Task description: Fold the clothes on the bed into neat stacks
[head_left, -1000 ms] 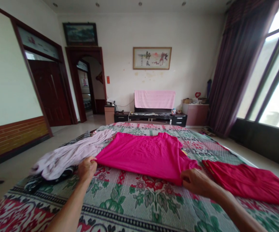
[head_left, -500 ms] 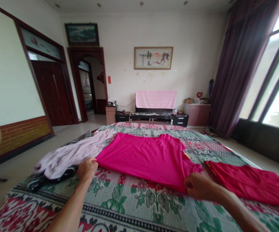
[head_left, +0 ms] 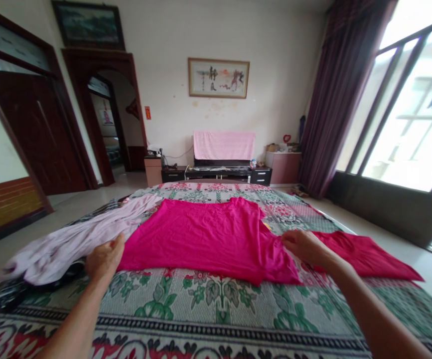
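A bright pink shirt [head_left: 197, 239] lies spread out on the patterned bedspread [head_left: 156, 294], lightly wrinkled, with its near edge loose on the cover. My left hand [head_left: 105, 257] is at its left side, thumb up and fingers curled against the cloth edge; the fingertips are partly hidden. At the shirt's right side, the fingers of my right hand [head_left: 303, 244] are pinched together on its edge. The near right corner of the shirt rests on the bedspread below that hand. A bit of yellow [head_left: 267, 226] shows by the right edge.
Left of the shirt lies a pale pink garment [head_left: 77, 239] over dark patterned cloth [head_left: 14, 294]. A red garment [head_left: 365, 254] lies to the right, partly behind my right forearm. Beyond the bed stand a low black cabinet [head_left: 262, 177] and a pink cloth-covered screen [head_left: 223, 145].
Both hands have left the shirt's near corners and moved up along its sides. The near edge now lies flatter on the bed. The view has turned right.
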{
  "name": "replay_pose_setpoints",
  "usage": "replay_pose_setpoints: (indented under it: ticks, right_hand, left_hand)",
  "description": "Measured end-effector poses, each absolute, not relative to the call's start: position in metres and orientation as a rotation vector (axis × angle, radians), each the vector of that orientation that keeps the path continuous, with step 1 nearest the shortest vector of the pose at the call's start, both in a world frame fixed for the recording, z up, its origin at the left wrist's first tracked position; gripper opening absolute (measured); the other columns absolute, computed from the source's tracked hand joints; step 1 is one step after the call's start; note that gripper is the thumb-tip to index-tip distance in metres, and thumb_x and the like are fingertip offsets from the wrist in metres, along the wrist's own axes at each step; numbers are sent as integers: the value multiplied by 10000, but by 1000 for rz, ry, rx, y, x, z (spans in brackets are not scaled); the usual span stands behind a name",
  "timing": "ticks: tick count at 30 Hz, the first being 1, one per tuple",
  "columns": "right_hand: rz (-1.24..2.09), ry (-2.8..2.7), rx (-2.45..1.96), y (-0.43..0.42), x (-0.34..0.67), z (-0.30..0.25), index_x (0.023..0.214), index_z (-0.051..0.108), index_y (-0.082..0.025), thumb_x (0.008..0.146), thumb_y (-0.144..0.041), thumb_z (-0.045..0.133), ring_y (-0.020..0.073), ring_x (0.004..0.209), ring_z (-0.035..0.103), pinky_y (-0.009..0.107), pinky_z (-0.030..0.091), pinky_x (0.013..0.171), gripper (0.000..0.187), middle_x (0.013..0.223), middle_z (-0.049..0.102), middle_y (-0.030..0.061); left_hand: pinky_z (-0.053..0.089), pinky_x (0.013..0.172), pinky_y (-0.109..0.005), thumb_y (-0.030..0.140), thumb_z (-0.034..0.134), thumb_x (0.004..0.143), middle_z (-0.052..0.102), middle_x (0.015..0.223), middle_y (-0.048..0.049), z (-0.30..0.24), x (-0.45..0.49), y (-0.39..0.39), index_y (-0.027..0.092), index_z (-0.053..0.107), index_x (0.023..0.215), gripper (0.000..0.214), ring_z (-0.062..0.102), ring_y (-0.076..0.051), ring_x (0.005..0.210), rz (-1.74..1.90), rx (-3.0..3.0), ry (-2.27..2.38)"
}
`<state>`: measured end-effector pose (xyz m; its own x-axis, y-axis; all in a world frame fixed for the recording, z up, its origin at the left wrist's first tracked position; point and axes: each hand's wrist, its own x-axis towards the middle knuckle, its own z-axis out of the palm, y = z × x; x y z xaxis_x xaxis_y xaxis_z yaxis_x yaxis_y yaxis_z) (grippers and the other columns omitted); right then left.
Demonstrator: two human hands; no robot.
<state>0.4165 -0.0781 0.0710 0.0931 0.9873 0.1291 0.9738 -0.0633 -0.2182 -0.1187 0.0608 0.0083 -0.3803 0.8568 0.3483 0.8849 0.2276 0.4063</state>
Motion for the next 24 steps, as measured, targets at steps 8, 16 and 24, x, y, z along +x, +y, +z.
replay_pose_setpoints:
  ticks: [8,16,24]
  right_hand:
    - [-160,-1777,-2244,-50,421,13,1075,612,-112,861,-189,430,218,937,618,277,408,782,292,1028,651,150]
    - [-169,-1649,-2265,-48,423,10,1057,600,-133,881,-211,422,200,904,603,259,380,747,262,992,649,121]
    - [-132,-1495,-2458,-59,419,34,921,644,-155,792,-156,432,208,850,611,262,364,639,249,952,634,122]
  left_hand:
    - [356,605,-276,436,377,873,631,609,-60,3,-49,46,198,645,670,412,557,-178,604,-809,-2022,-1840]
    - [412,736,-275,270,428,874,600,741,-42,-25,0,36,202,649,769,254,572,-182,770,-697,-2425,-1424]
    - [422,751,-283,256,433,881,581,747,-35,-24,-6,36,201,643,786,237,566,-180,782,-718,-2461,-1422]
